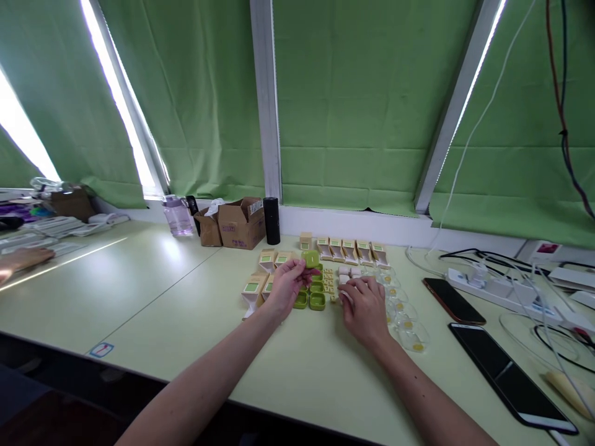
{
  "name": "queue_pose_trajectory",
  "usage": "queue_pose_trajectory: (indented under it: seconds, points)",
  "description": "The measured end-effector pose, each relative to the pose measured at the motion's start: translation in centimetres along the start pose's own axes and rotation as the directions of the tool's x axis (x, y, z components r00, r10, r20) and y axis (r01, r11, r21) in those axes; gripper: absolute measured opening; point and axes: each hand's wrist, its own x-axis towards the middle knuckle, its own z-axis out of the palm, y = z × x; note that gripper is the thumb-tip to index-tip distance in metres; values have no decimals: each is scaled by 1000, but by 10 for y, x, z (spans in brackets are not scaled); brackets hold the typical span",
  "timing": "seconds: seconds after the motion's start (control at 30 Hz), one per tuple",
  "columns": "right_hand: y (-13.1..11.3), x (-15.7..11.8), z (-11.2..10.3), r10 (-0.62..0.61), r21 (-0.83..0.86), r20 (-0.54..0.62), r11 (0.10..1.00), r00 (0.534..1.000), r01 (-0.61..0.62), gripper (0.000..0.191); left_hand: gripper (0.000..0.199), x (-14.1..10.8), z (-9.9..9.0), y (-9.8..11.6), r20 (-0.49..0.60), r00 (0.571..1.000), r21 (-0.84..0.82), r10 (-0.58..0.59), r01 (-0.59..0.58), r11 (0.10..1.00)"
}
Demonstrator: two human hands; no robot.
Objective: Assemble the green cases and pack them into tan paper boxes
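Observation:
My left hand [289,284] pinches a small green square case [310,258] and holds it up above the table. Below it, more green cases [317,301] stand in rows, partly hidden by the hand. My right hand [365,310] is low over the table, fingers curled, beside small yellow pieces [328,282] and pale pink-white blocks [349,271]. What its fingertips hold, if anything, is hidden. Clear plastic covers with yellow dots [406,323] lie right of that hand. Open kraft boxes with green labels [252,287] stand to the left.
More kraft boxes [350,251] line the back. Cardboard cartons [242,224], a black cylinder [272,221] and a purple bottle [178,215] stand farther left. Phones [511,375], a power strip [504,296] and cables occupy the right. Another person's hand [30,257] rests at far left.

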Motion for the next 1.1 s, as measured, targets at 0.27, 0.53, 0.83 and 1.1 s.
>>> queue_pose_trajectory:
  seconds: [0.27, 0.53, 0.83, 1.1]
  points:
    - [-11, -5, 8, -178, 62, 203, 984, 963, 169, 25, 21, -18, -15, 26, 230, 917, 768, 326, -377, 518]
    - [-10, -5, 10, -132, 18, 375, 991, 918, 135, 28, 15, -63, -38, 9, 562, 827, 827, 21, -562, -6]
    - [-11, -3, 9, -78, -6, 420, 996, 904, 88, 29, 21, -65, -35, -13, 531, 839, 816, -118, -544, -195]
    - [-11, 0, 14, -15, -92, 456, 994, 890, 64, 45, 20, -60, -29, -17, 499, 860, 831, -109, -510, -223]
